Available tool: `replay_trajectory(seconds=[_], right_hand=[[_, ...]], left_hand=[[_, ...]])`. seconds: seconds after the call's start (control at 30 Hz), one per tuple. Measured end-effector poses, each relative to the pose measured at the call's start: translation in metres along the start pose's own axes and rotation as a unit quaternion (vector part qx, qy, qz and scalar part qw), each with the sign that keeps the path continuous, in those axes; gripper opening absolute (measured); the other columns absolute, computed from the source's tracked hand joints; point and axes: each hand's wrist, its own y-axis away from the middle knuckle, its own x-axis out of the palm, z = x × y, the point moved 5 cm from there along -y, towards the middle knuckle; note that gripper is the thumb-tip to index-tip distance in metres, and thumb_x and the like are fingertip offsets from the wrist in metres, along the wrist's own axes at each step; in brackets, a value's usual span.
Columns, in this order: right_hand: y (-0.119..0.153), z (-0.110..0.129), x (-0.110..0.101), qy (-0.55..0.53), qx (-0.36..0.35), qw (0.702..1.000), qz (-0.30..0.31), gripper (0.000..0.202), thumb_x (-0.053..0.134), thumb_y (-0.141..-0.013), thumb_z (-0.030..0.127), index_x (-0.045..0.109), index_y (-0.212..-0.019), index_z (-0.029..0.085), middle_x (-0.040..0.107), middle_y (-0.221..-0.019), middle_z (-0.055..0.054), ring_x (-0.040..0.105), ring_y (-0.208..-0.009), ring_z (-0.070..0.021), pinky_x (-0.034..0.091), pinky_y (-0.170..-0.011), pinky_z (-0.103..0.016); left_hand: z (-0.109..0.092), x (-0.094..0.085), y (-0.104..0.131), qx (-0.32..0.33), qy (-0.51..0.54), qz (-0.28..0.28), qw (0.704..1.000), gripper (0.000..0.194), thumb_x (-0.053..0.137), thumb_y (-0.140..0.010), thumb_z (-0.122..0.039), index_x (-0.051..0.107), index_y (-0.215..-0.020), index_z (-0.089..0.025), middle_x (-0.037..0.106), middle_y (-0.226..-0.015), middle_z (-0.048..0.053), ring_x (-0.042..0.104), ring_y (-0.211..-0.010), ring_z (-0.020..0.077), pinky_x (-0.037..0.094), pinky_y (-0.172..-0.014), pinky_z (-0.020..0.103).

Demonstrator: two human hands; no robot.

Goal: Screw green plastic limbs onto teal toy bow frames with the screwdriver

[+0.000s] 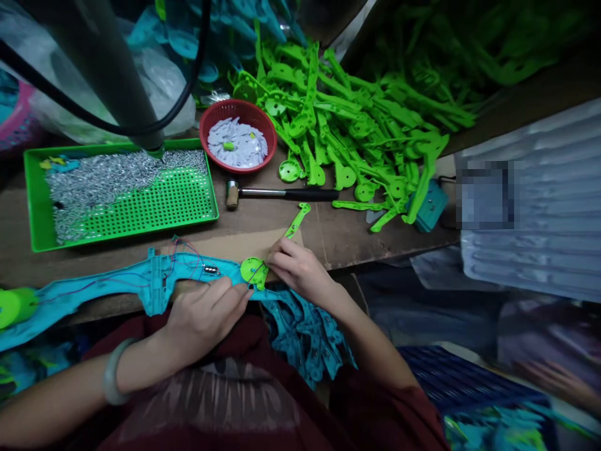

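Note:
A long blue plastic shell lies along the table's near edge, with thin wires and a small metal cylinder in it. Over its right end is a green plastic piece with a round, hollow end and a narrow arm slanting away. My right hand pinches this green piece beside the round end. Wires cross the round end. My left hand is closed, its fingertips at the shell's near edge just left of the round end; what they hold is hidden.
A hammer lies beyond my hands. Behind are a green tray of small metal parts, a red basket of pale pieces and a heap of green plastic parts. Blue shells lie below the edge. Another person's hand is at right.

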Motion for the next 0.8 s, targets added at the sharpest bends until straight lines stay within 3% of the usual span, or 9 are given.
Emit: replay_trajectory(seconds=[0.13, 0.27, 0.37, 0.53, 0.67, 0.8], right_hand=[[-0.003, 0.002, 0.001, 0.017, 0.025, 1.000, -0.007, 0.017, 0.047, -0.098, 0.019, 0.056, -0.084, 0.017, 0.052, -0.084, -0.004, 0.050, -0.075, -0.0142, 0.040, -0.064, -0.023], [-0.003, 0.005, 0.002, 0.057, 0.003, 0.998, -0.008, 0.022, 0.045, -0.097, 0.018, 0.059, -0.081, 0.018, 0.050, -0.083, -0.004, 0.045, -0.070, -0.0140, 0.035, -0.059, -0.024], [0.000, 0.005, 0.005, 0.051, -0.010, 0.998, -0.027, 0.022, 0.044, -0.097, 0.017, 0.063, -0.085, 0.017, 0.052, -0.083, -0.004, 0.048, -0.072, -0.0142, 0.037, -0.060, -0.024], [0.005, 0.005, 0.009, 0.001, -0.022, 0.999, -0.037, 0.020, 0.045, -0.096, 0.013, 0.065, -0.096, 0.016, 0.056, -0.088, -0.006, 0.053, -0.076, -0.0144, 0.043, -0.065, -0.025], [0.005, 0.010, 0.005, -0.036, -0.013, 0.999, -0.039, 0.018, 0.047, -0.093, 0.012, 0.064, -0.099, 0.015, 0.057, -0.090, -0.007, 0.054, -0.079, -0.0157, 0.047, -0.067, -0.027], [0.002, 0.015, 0.004, -0.037, 0.019, 0.998, -0.038, 0.014, 0.052, -0.094, 0.022, 0.063, -0.095, 0.013, 0.058, -0.091, -0.008, 0.056, -0.079, -0.0167, 0.048, -0.070, -0.029]], left_hand=[[0.007, 0.007, 0.004, -0.009, -0.022, 0.030, 0.999, 0.019, 0.057, -0.096, -0.023, 0.063, -0.078, -0.018, 0.053, -0.060, -0.003, 0.051, -0.050, 0.0130, 0.032, -0.050, 0.030], [0.016, 0.008, 0.007, -0.027, -0.034, 0.061, 0.997, 0.027, 0.052, -0.099, -0.025, 0.062, -0.075, -0.018, 0.058, -0.062, -0.001, 0.055, -0.051, 0.0145, 0.032, -0.048, 0.031], [0.017, 0.008, 0.003, -0.056, 0.059, 0.088, 0.993, 0.030, 0.046, -0.102, -0.029, 0.064, -0.081, -0.018, 0.061, -0.065, -0.002, 0.058, -0.053, 0.0129, 0.035, -0.050, 0.028], [0.005, 0.017, -0.004, -0.119, 0.223, 0.135, 0.958, 0.038, 0.040, -0.104, -0.037, 0.063, -0.081, -0.018, 0.065, -0.070, -0.002, 0.063, -0.062, 0.0103, 0.041, -0.057, 0.023], [0.000, 0.022, 0.002, -0.063, 0.127, 0.142, 0.980, 0.043, 0.034, -0.104, -0.031, 0.063, -0.075, -0.017, 0.065, -0.066, 0.000, 0.061, -0.055, 0.0139, 0.033, -0.049, 0.029], [0.015, 0.012, 0.004, -0.054, -0.015, 0.123, 0.991, 0.041, 0.039, -0.101, -0.026, 0.059, -0.066, -0.018, 0.059, -0.057, 0.001, 0.055, -0.047, 0.0153, 0.024, -0.046, 0.032]])
